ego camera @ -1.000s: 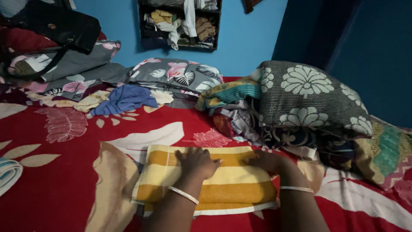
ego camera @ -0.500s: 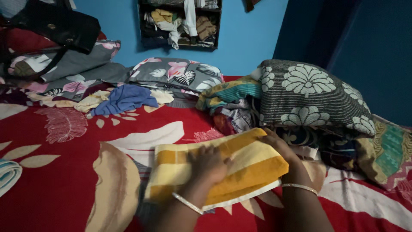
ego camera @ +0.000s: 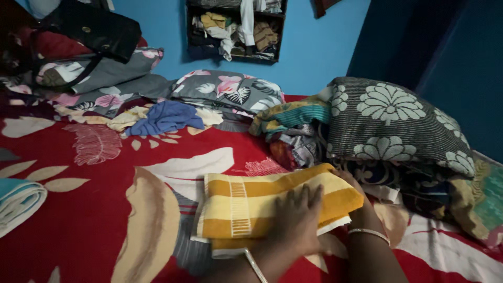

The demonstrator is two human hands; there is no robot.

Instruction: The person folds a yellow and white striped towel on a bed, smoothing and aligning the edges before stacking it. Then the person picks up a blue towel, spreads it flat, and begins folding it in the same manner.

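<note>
Folded yellow-and-white striped towel [ego camera: 272,207] on the red floral bed [ego camera: 94,220]: left hand [ego camera: 298,220] flat, fingers spread on top, right hand [ego camera: 356,191] gripping under its right edge—press evenly, keep edges aligned, lift level.

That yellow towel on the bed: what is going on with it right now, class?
A person is handling a folded yellow striped towel on a bed with a red flowered sheet. The left hand lies flat on top of the towel, while the right hand is at its far right edge, mostly hidden under the lifted fold. Beside it sits a dark flowered pillow on a heap of clothes. A rolled pale blue cloth lies at the left edge.
</note>
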